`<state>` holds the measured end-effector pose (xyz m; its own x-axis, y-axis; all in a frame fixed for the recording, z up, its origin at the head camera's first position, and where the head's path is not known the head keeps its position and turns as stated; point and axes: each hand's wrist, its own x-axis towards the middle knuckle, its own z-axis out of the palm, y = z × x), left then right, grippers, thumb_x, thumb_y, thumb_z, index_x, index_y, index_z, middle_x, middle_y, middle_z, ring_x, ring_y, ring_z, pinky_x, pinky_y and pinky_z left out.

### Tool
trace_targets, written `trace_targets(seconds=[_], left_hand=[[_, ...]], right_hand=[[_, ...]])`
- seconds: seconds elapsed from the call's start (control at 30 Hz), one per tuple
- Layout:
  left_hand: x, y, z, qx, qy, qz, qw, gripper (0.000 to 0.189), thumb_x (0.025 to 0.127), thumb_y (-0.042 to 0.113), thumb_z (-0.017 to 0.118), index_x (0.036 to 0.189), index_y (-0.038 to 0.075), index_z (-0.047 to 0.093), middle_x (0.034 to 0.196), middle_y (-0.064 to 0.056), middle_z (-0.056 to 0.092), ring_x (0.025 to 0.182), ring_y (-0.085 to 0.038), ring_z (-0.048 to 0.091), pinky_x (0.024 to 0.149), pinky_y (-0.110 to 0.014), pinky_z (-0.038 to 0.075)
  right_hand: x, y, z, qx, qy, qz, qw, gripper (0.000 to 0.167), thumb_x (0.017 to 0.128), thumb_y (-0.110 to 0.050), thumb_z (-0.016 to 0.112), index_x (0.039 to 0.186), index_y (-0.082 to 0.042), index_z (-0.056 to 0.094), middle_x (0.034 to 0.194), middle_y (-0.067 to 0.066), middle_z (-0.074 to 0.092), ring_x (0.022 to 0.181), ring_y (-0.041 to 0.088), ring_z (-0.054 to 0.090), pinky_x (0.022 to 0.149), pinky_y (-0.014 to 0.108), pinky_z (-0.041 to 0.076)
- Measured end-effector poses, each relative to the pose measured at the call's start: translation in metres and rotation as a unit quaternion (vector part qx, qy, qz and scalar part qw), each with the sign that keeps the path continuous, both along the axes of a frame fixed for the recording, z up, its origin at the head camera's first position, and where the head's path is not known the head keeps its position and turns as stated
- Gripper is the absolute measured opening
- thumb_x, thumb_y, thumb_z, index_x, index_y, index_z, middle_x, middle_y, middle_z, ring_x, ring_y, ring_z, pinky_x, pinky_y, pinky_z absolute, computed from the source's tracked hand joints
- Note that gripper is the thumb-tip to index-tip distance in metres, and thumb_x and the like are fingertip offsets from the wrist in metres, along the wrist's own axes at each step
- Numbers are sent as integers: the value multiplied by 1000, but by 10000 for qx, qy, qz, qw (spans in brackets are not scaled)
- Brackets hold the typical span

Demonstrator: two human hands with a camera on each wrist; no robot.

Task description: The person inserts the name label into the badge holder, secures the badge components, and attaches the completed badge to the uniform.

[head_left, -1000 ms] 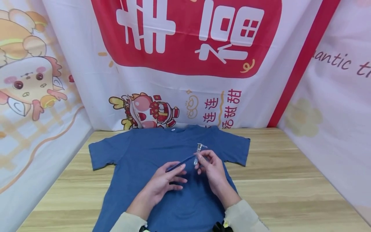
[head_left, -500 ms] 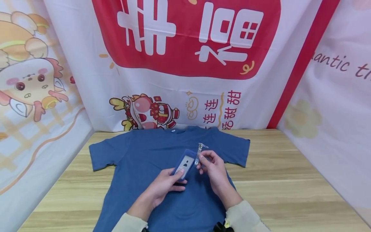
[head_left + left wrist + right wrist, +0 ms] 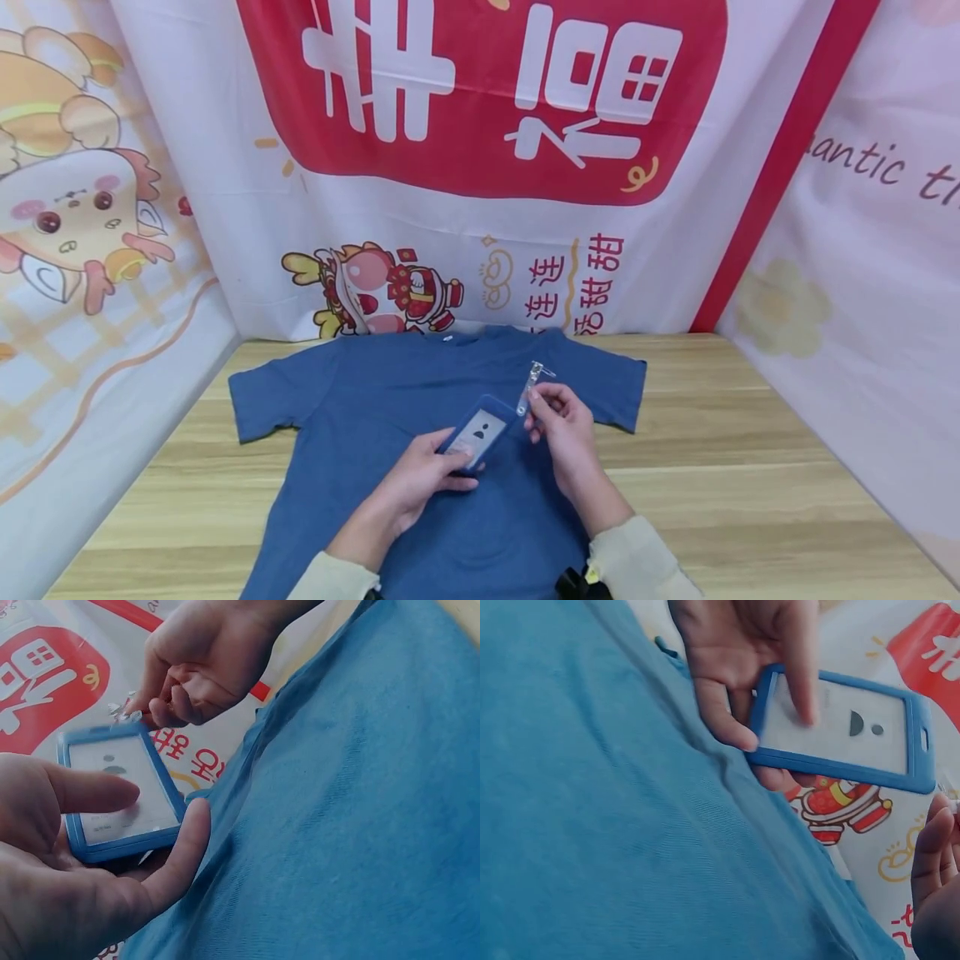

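My left hand (image 3: 414,482) holds a blue badge holder (image 3: 489,427) over the shirt, thumb across its clear front. Inside the holder a white card with a dark person icon shows. In the right wrist view, the slot (image 3: 924,740) at the holder's end has nothing through it. My right hand (image 3: 568,427) pinches a badge clip (image 3: 533,381) with a clear strap and metal end, just off the holder's slotted end. The fingers partly hide the strap. Beneath both hands a blue T-shirt (image 3: 480,533) lies spread out, its neckline at the far side.
The shirt lies on a wood-grain table (image 3: 750,467). A white cloth backdrop (image 3: 660,275) with red print hangs at the table's far edge. Printed cloths also hang along the left (image 3: 172,433) and right (image 3: 862,317) sides.
The badge holder has turned from edge-on to show its card front. My right hand has moved a little right and away with the badge clip, widening its gap from the holder.
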<state>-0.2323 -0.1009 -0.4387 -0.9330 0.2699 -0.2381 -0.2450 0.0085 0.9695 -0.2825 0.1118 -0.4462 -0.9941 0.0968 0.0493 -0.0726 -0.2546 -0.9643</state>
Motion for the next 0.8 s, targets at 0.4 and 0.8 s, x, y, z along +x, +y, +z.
trace_targets(seconds=[0.4, 0.8], left_hand=[[1, 0, -3, 477, -24, -188, 9987, 58, 109, 27, 67, 152, -8, 51, 135, -28, 67, 108, -28, 79, 92, -40, 66], [2, 3, 0, 583, -160, -158, 9980, 61, 108, 36, 67, 154, -1, 52, 135, -23, 69, 106, -28, 80, 88, -39, 68]], right_hand=[[3, 2, 5, 193, -84, 580, 9981, 15, 109, -17, 65, 116, -4, 61, 98, -2, 74, 61, 9, 52, 51, 21, 42], [6, 1, 9, 272, -309, 844, 9956, 15, 109, -20, 65, 119, -9, 61, 99, -3, 74, 64, 12, 50, 56, 23, 41]])
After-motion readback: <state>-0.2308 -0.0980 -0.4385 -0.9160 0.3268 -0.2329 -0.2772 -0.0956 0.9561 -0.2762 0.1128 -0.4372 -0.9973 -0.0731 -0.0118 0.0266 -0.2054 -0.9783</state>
